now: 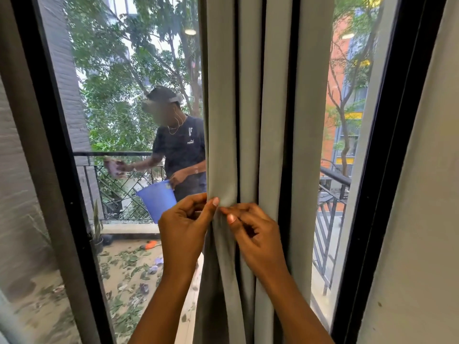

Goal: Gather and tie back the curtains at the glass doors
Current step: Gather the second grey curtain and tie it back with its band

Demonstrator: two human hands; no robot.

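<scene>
Thumb and curled fingers of the left hand (183, 227) pinch the outer fold of the curtain (223, 120), the thumb tip pressed flat on the cloth. The right hand (255, 234), just beside it, also grips: its forefinger and thumb close on the same fold from the other side, the remaining fingers tucked in. Whether a cord or tie-back lies between the fingers cannot be told.

The curtain runs straight up above the hands and down below them, between the forearms, drawn into several deep vertical pleats. It looks like a thick, soft, matte fabric: heavy enough to hang plumb, limp enough to fold wherever it is squeezed, and not slippery. A fingertip pinch probably catches only one pleat; to bunch the whole width, a full wrap of the hand around all the pleats at this height seems the surer hold, with the other hand free for the tie.

Behind the cloth stands the glass door (124, 95), its dark frame (382, 170) to the right of the right hand, and a second curtain (422, 194) beyond that. Past the left hand, outside the glass, a person (178, 145) holds a blue bucket (157, 199).
</scene>
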